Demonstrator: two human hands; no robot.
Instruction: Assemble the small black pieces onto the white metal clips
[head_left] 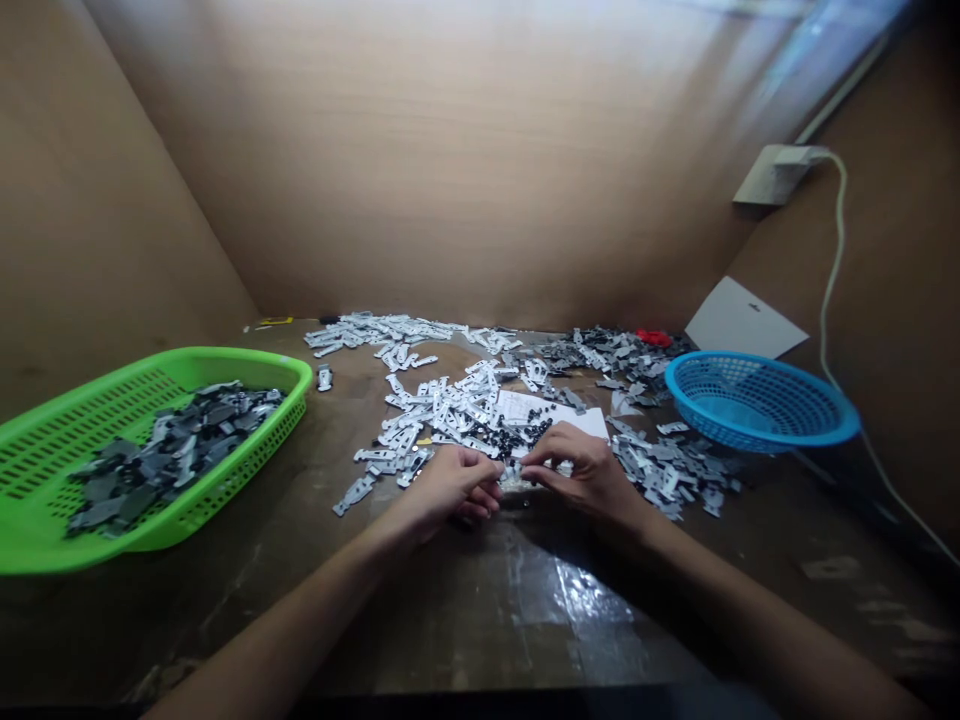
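Observation:
My left hand [461, 482] is at the middle of the table with its thumb and fingers pinched together; whatever lies between them is too small to make out. Close to its right, my right hand [574, 465] also holds its thumb and index finger near each other, over small parts. Small black pieces [525, 430] lie just beyond the hands, partly on a white sheet [592, 418]. Silvery metal parts [457, 405] are heaped behind and left of the hands. More grey metal parts [667, 465] lie to the right of my right hand.
A green basket [296, 385] at the left holds dark grey parts [180, 450]. At the right stands a blue basket [761, 430]. A red item [654, 338] lies on the rear pile. A white cable [829, 290] hangs from a socket box [776, 175].

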